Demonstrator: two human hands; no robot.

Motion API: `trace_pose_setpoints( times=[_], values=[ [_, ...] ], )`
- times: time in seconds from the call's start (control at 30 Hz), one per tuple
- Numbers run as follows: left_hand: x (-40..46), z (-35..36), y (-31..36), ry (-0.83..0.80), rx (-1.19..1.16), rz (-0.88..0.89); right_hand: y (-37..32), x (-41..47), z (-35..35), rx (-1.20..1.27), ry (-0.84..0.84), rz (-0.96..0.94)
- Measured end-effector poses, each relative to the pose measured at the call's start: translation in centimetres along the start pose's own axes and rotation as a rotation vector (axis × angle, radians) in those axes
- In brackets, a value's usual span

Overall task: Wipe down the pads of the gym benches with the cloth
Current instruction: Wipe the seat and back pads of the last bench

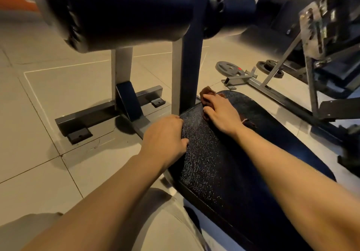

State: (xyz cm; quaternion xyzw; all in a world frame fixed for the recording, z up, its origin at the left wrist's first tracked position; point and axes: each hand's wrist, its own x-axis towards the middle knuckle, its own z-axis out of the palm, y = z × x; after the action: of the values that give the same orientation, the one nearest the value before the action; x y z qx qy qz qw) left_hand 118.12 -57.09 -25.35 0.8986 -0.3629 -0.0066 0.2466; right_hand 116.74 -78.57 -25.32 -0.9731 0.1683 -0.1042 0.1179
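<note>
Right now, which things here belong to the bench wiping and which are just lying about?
In use: brown cloth under right hand; cracked bench pad, left hand gripping its edge; roller pads.
Lying about: weight plates on floor; neighbouring machine frame.

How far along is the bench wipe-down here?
Done: nothing can be confirmed; the cracked seat pad shows no clear wiped patch. In hand: the right hand presses the brown cloth flat at the pad's far end, while the left hand grips its left edge. Left: probably the near part of this pad, the roller pads overhead, and the neighbouring bench.
</note>
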Motion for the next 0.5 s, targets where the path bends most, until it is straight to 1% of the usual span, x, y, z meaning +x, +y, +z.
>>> trace_pose_setpoints(
  times=[0.03, 0.1, 0.13, 0.2, 0.23, 0.27, 0.33, 0.37, 0.4, 0.47, 0.5],
  values=[
    [-0.1, 0.0, 0.1, 0.014, -0.001, 0.004, -1.0, -1.0, 0.3, 0.007, 0.014, -0.024],
    [-0.1, 0.1, 0.4, 0.044, -0.009, 0.023, -3.0, -4.3, 0.7, 0.053, 0.022, -0.183],
    [-0.1, 0.2, 0.6, 0.052, -0.018, 0.029, -3.7, -6.1, 0.7, 0.095, 0.006, -0.273],
    [-0.2, 0.4, 0.9, 0.071, -0.017, 0.046, -2.8, -6.3, 0.3, 0.069, -0.055, -0.391],
    [-0.3, 0.6, 1.1, 0.073, -0.002, 0.062, -1.7, -5.1, 0.0, 0.028, -0.063, -0.381],
    [-0.3, 0.7, 1.1, 0.067, 0.012, 0.08, -0.3, -3.6, 0.0, 0.0, -0.057, -0.307],
    [-0.6, 0.8, 1.2, 0.043, 0.023, 0.09, 2.1, -0.6, -0.5, -0.024, -0.025, -0.08],
    [-0.6, 0.8, 1.2, 0.04, 0.027, 0.09, 2.4, 0.3, -0.6, -0.021, 0.0, 0.005],
    [-0.5, 0.8, 1.1, 0.043, 0.032, 0.09, 2.1, 0.7, -0.3, -0.022, 0.027, 0.048],
    [-0.4, 1.0, 1.2, 0.052, 0.035, 0.091, 0.4, -0.5, 0.3, 0.0, 0.056, 0.032],
    [-0.3, 1.1, 1.3, 0.064, 0.036, 0.097, -0.7, -1.8, 0.6, 0.026, 0.067, -0.035]
  ],
)
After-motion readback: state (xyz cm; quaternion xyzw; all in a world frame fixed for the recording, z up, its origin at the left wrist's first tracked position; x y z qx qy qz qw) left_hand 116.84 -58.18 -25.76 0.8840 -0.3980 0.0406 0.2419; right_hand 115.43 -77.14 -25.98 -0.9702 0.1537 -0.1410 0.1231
